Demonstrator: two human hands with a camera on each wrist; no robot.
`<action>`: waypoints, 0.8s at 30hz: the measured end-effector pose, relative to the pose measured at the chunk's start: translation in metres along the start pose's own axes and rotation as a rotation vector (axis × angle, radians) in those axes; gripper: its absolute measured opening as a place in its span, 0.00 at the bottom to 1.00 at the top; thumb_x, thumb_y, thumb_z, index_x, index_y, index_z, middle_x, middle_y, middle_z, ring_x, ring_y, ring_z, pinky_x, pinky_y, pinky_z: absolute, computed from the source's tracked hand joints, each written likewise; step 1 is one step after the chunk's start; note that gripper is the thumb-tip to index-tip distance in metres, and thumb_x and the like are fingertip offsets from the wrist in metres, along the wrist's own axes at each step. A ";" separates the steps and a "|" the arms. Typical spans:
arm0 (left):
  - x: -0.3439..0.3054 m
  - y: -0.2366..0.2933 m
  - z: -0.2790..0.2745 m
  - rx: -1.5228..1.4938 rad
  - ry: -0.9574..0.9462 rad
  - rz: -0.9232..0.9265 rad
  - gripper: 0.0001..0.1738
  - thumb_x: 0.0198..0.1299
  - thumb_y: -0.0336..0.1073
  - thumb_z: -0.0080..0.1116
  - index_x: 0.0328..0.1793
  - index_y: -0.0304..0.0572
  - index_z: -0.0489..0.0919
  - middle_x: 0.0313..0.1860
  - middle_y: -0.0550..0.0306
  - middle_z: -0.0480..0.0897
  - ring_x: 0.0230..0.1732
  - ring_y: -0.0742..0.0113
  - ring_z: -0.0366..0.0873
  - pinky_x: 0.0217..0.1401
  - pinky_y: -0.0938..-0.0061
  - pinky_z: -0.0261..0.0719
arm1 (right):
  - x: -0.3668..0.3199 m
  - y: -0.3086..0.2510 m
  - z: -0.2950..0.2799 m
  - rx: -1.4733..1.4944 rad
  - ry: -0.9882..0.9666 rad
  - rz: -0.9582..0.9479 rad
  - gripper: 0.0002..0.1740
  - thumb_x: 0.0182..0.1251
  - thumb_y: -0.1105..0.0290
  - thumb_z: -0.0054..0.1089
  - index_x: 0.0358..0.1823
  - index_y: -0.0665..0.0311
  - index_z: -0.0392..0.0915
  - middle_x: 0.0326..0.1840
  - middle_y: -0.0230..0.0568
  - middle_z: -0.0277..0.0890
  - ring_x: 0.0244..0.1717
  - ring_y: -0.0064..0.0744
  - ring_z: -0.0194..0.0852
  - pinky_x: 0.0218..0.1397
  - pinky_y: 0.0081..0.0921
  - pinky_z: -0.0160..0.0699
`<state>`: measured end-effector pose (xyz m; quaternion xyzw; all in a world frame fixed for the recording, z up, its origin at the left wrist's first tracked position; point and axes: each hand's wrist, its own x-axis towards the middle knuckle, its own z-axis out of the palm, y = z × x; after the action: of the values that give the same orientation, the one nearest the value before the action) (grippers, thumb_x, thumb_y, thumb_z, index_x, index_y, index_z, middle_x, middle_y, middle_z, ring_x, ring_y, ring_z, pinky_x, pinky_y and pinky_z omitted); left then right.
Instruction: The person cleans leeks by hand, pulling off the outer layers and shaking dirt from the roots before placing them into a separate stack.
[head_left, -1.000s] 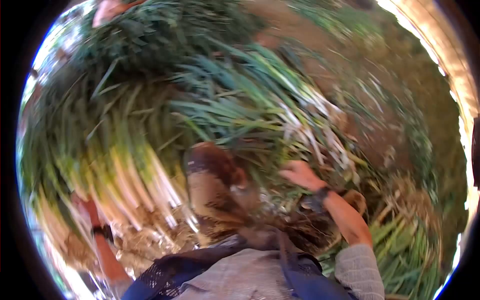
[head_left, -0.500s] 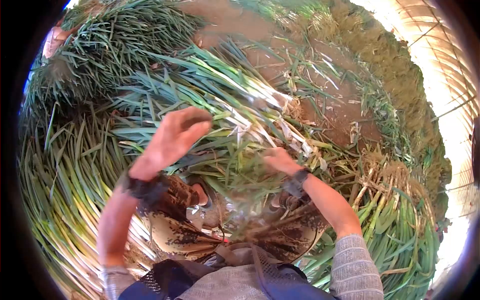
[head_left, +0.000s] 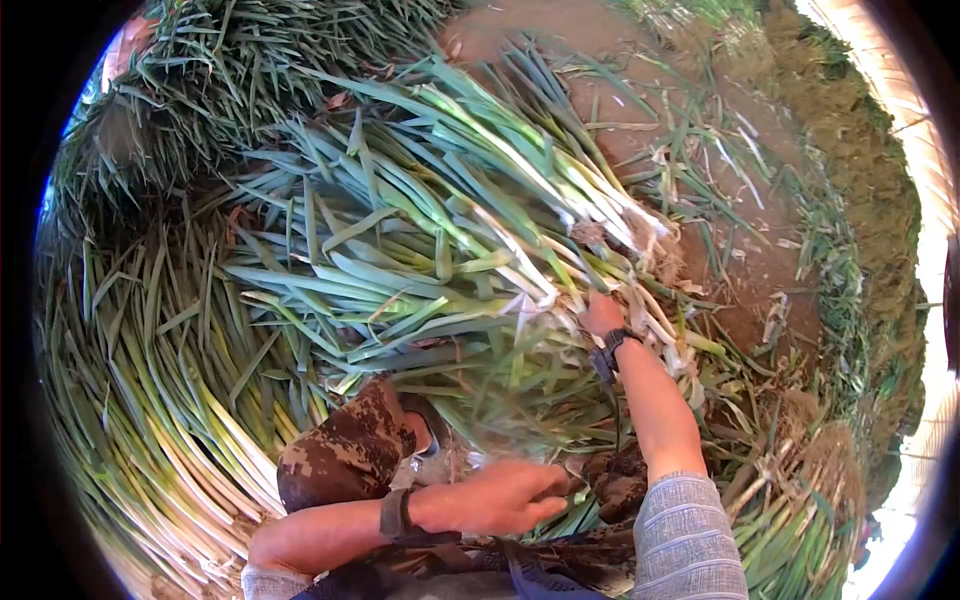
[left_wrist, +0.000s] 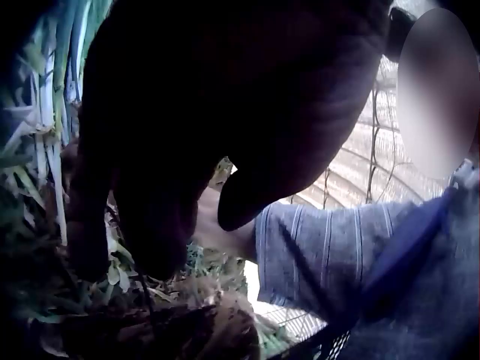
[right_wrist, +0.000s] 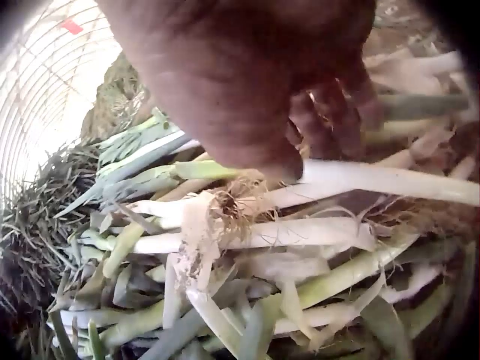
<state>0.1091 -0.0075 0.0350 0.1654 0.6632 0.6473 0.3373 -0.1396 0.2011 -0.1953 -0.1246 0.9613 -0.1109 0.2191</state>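
Right hand (head_left: 603, 315), one: arm extended forward, wrist low, back of the hand uppermost; my fingers (right_wrist: 337, 127) bend downward with small gaps between them, thumb tip against one smooth white stalk (right_wrist: 390, 182); whether they close round it I cannot tell. Left hand (head_left: 500, 497), one: forearm drawn across my body, fingers straight, pointing rightward, thumb apart, grasping nothing. Wristbands, two, black: right (head_left: 610, 350), left (head_left: 397, 512). Directly under my right hand, green onions (head_left: 400, 215), one loose heap, too many to count: glossy, strap-like leaves, pale cylindrical stems, peeling papery skins, one nearby tuft of wiry tan roots (right_wrist: 244, 202). Right sleeve (head_left: 685, 540), one: grey woven cloth, pale stripes. Trouser leg (head_left: 335, 450) at left: camouflage cloth, knee bent. Outward: one long row of onions (head_left: 190, 420) at left, white ends toward me; one mound of dark leaves (head_left: 250, 80) beyond; one root-topped bundle (head_left: 810, 540) at lower right; bare brown soil (head_left: 525, 25) ahead; one pale, ribbed, arched wall (head_left: 925, 440) at far right.
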 end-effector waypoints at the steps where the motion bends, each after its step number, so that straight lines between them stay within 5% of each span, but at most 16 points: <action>1: 0.001 0.000 -0.004 0.070 0.000 -0.054 0.15 0.66 0.42 0.53 0.47 0.36 0.75 0.35 0.38 0.80 0.39 0.38 0.78 0.39 0.53 0.73 | 0.005 0.004 0.003 0.003 -0.123 0.028 0.22 0.54 0.64 0.66 0.50 0.65 0.78 0.38 0.54 0.81 0.39 0.55 0.79 0.43 0.49 0.77; 5: 0.009 0.009 -0.015 0.074 0.116 -0.035 0.14 0.65 0.42 0.53 0.46 0.37 0.74 0.36 0.39 0.79 0.40 0.37 0.77 0.39 0.51 0.73 | 0.001 0.009 0.006 0.055 -0.115 -0.005 0.17 0.54 0.61 0.65 0.40 0.67 0.80 0.38 0.53 0.82 0.38 0.48 0.81 0.41 0.45 0.77; 7: 0.009 0.015 -0.022 0.073 0.122 -0.031 0.13 0.65 0.41 0.53 0.45 0.37 0.73 0.36 0.40 0.79 0.40 0.38 0.77 0.39 0.50 0.73 | 0.007 0.008 0.003 0.431 0.190 -0.166 0.17 0.59 0.61 0.61 0.41 0.69 0.79 0.34 0.50 0.80 0.36 0.42 0.81 0.39 0.39 0.76; 9: 0.012 0.014 -0.017 0.054 0.122 -0.040 0.12 0.65 0.40 0.53 0.43 0.37 0.73 0.36 0.40 0.78 0.41 0.38 0.77 0.39 0.50 0.73 | 0.027 -0.028 -0.036 0.567 0.169 -0.231 0.18 0.63 0.65 0.62 0.49 0.69 0.76 0.43 0.57 0.78 0.46 0.49 0.79 0.49 0.39 0.75; 11: 0.016 0.007 -0.018 0.165 0.150 0.061 0.11 0.64 0.38 0.54 0.40 0.37 0.71 0.34 0.42 0.77 0.40 0.40 0.77 0.38 0.50 0.74 | 0.042 -0.083 -0.069 0.400 0.336 -0.496 0.18 0.64 0.66 0.61 0.51 0.70 0.75 0.45 0.56 0.78 0.47 0.48 0.78 0.52 0.37 0.75; 13: 0.018 -0.005 -0.010 0.217 0.186 0.101 0.11 0.64 0.38 0.54 0.39 0.36 0.70 0.33 0.43 0.77 0.39 0.40 0.77 0.38 0.51 0.74 | 0.045 -0.128 -0.077 0.647 0.155 -0.418 0.24 0.61 0.65 0.63 0.55 0.70 0.73 0.50 0.57 0.77 0.51 0.51 0.77 0.57 0.36 0.74; 15: 0.020 -0.006 -0.010 0.268 0.234 0.154 0.12 0.63 0.38 0.55 0.38 0.36 0.69 0.32 0.43 0.76 0.37 0.40 0.77 0.37 0.51 0.74 | 0.070 -0.119 -0.015 0.498 0.064 -0.330 0.40 0.51 0.59 0.71 0.63 0.70 0.66 0.59 0.60 0.74 0.59 0.53 0.74 0.63 0.39 0.71; 17: 0.016 -0.005 -0.015 0.334 0.173 0.167 0.12 0.62 0.37 0.55 0.38 0.34 0.69 0.32 0.43 0.77 0.36 0.40 0.78 0.35 0.52 0.75 | 0.065 -0.102 0.038 -0.041 0.050 -0.289 0.45 0.46 0.63 0.74 0.65 0.70 0.61 0.56 0.61 0.74 0.56 0.57 0.75 0.58 0.45 0.74; 21: 0.010 -0.011 -0.009 0.396 0.205 0.127 0.11 0.59 0.35 0.56 0.39 0.32 0.70 0.32 0.42 0.78 0.35 0.40 0.79 0.35 0.52 0.76 | 0.047 -0.100 0.035 0.080 0.087 -0.143 0.42 0.43 0.61 0.74 0.61 0.66 0.67 0.50 0.56 0.78 0.51 0.57 0.77 0.52 0.46 0.77; 24: 0.003 -0.015 -0.011 0.425 0.153 0.130 0.11 0.57 0.33 0.56 0.40 0.32 0.71 0.33 0.42 0.79 0.35 0.41 0.80 0.35 0.52 0.77 | 0.001 -0.143 -0.044 0.371 -0.143 -0.245 0.25 0.46 0.65 0.72 0.47 0.68 0.78 0.33 0.45 0.83 0.32 0.49 0.82 0.38 0.39 0.81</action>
<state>0.1025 -0.0154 0.0191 0.2256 0.7962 0.5241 0.2010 -0.1330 0.0726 -0.1189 -0.2055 0.8842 -0.3024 0.2907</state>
